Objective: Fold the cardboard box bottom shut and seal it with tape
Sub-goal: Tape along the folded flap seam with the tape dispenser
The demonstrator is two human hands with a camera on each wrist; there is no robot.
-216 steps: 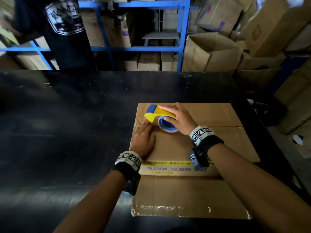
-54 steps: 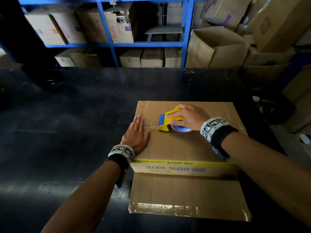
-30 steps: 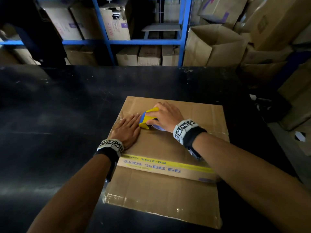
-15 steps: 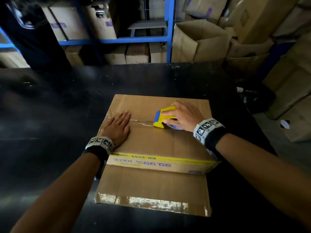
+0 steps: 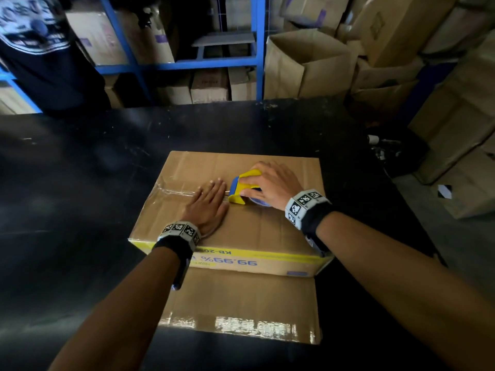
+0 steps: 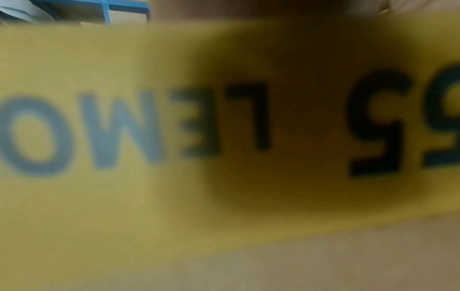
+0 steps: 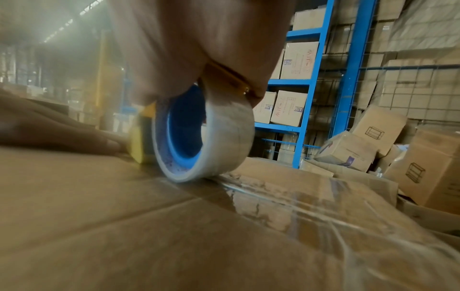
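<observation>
- Brown cardboard box [image 5: 257, 231] with a yellow printed band along its near side lies bottom-up on the black table [image 5: 80, 183], toward the table's right and near edges; its flaps are folded flat and one loose flap [image 5: 241, 303] spreads on the table toward the near edge.
- Clear tape strip [image 5: 174, 192] runs along the centre seam from the box's left edge to the dispenser.
- Yellow-and-blue tape dispenser [image 5: 242, 188] with its clear roll on a blue core [image 7: 199, 135] stands on the seam near the box's middle.
- Right hand [image 5: 273, 184] curls its fingers over the dispenser's top, gripping it.
- Left hand [image 5: 207, 207] lies flat with straight fingers on the box, over the taped seam, just beside the dispenser.
- Blue metal shelving [image 5: 257, 60] with cartons stands beyond the table's far edge.
- Open brown cartons [image 5: 308, 65] are piled past the far right corner.
</observation>
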